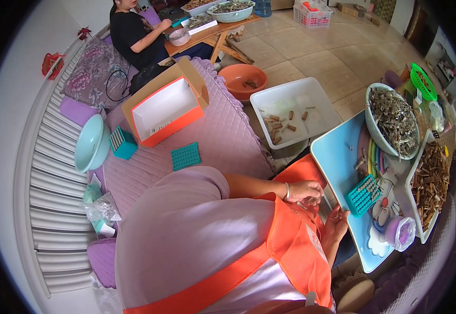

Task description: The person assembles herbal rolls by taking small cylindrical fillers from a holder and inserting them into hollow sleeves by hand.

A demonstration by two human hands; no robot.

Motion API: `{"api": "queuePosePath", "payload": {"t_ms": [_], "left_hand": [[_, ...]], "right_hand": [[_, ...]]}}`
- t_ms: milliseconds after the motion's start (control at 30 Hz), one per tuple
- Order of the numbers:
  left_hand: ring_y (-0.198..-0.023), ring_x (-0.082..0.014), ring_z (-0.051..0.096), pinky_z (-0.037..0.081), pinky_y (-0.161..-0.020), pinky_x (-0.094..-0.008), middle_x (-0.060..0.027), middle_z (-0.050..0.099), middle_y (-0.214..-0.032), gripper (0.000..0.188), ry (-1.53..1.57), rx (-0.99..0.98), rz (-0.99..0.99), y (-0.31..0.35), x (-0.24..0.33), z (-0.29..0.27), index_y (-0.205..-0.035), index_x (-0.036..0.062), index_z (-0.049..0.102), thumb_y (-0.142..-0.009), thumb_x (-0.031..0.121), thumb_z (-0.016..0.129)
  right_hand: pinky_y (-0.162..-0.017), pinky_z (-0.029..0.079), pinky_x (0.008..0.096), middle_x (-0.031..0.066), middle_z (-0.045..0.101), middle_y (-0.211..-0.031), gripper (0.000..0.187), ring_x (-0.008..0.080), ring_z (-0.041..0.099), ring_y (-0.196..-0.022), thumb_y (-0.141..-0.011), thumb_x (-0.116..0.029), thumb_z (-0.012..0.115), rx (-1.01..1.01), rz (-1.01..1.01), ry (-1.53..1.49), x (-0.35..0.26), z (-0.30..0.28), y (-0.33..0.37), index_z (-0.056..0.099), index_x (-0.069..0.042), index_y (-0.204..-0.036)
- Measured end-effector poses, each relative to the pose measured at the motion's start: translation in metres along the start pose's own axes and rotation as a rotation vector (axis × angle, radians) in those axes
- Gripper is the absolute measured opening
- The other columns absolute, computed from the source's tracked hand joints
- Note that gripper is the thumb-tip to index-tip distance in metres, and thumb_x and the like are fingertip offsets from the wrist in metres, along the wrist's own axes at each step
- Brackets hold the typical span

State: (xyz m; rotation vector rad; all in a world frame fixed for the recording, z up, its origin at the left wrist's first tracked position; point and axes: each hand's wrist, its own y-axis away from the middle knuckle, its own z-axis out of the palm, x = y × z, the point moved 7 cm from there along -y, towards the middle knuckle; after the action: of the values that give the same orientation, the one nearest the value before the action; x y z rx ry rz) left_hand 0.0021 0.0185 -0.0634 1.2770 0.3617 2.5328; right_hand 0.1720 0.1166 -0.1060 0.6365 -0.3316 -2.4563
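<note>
My left hand (305, 192), with a bracelet at the wrist, is above the orange apron on my lap. Its fingers are curled together; what they hold, if anything, is too small to make out. Close by, my right hand (336, 222) is at the near edge of a light blue table (338, 157), fingers pinched round something I cannot make out. Just beyond it on the table stands a teal grid rack (363, 195) filled with small pale round pieces. A purple cup (399, 233) lined with clear plastic is to its right.
A bowl of dried grey-brown plant bits (393, 123) and a white tray of short brown pieces (431, 183) flank the table's far side. A white bin (296, 112) holds a few brown pieces. On the bed lie an orange box (173, 118) and a teal grid (186, 156). Another person (139, 36) sits at upper left.
</note>
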Motion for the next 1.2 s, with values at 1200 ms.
{"api": "queuePosePath", "payload": {"t_ms": [1200], "left_hand": [[-0.083, -0.0141, 0.061, 0.052, -0.077, -0.0275, -0.008, 0.063, -0.099, 0.016, 0.006, 0.016, 0.02, -0.013, 0.05, 0.049, -0.111, 0.0068, 0.054, -0.096, 0.012, 0.051]], "right_hand": [[-0.087, 0.053, 0.0294, 0.0168, 0.058, -0.115, 0.017, 0.0224, 0.062, -0.103, -0.092, 0.002, 0.046, 0.226, 0.257, 0.252, -0.021, 0.074, 0.123, 0.051, 0.003, -0.109]]}}
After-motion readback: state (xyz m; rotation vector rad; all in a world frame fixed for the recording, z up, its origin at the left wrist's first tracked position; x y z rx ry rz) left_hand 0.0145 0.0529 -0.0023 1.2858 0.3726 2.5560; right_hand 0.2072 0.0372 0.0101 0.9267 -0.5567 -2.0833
